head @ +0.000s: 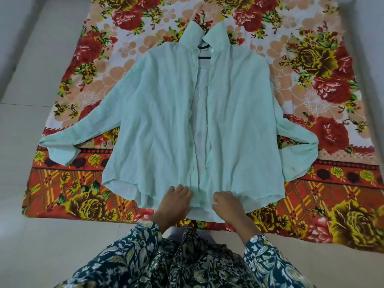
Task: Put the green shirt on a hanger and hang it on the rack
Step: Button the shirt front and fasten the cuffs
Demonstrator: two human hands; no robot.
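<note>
Just one green shirt [158, 113], one hanger [204, 57].

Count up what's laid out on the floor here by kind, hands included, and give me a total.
shirt: 1
hanger: 1, mostly hidden under the shirt
blanket: 1
hands: 2, left hand and right hand
Total: 5

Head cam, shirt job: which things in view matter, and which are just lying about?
Job:
- shirt, flat, front open
- what looks like a dark hanger, showing at the collar
- left hand and right hand, both at the hem

Just there:
- floral blanket under the shirt
- floor
</note>
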